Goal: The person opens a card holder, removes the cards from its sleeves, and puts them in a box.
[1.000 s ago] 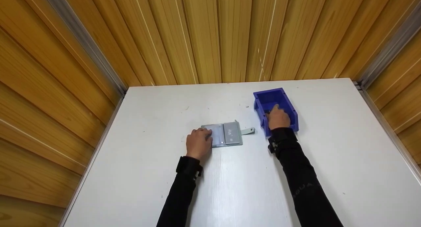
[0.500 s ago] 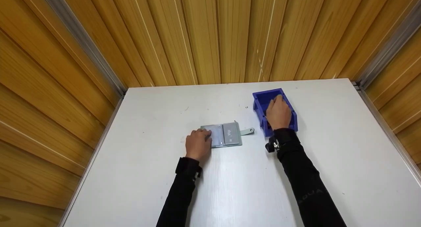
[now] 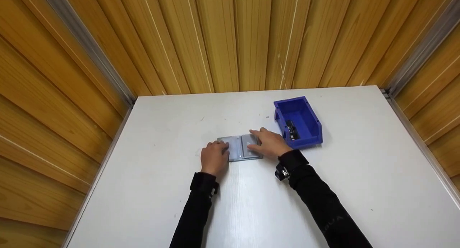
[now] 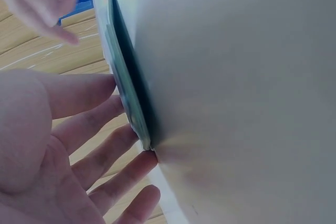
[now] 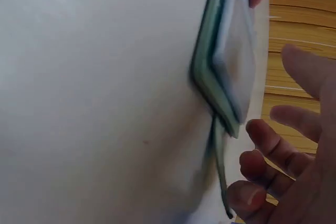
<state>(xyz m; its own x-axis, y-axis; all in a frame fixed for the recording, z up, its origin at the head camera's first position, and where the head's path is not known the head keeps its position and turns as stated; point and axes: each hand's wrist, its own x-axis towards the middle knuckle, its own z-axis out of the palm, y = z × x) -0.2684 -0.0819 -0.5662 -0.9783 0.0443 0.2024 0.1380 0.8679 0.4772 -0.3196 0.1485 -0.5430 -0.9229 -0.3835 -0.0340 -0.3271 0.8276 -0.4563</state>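
Note:
A pale green card holder [image 3: 235,148] lies spread out on the white table, clear plastic sleeves facing up. My left hand [image 3: 214,158] rests on its left end; in the left wrist view the thumb and nearly straight fingers [image 4: 107,148] touch its edge. Over the right half hovers my right hand [image 3: 270,143], its fingers spread and slightly bent, with nothing held. The right wrist view shows a gap between those fingertips and the holder's corner. The snap strap [image 5: 219,166] hangs out from that side, hidden behind the right hand in the head view.
A blue plastic bin [image 3: 305,124] stands just beyond the right hand, with small black items [image 3: 291,130] along its left inner wall. Wood-patterned panels [image 3: 222,43] rise behind the table [image 3: 172,133] and on both sides.
My right hand has come out of the blue bin and moved left over the card holder's right half, uncovering the black items. The left hand has stayed in place.

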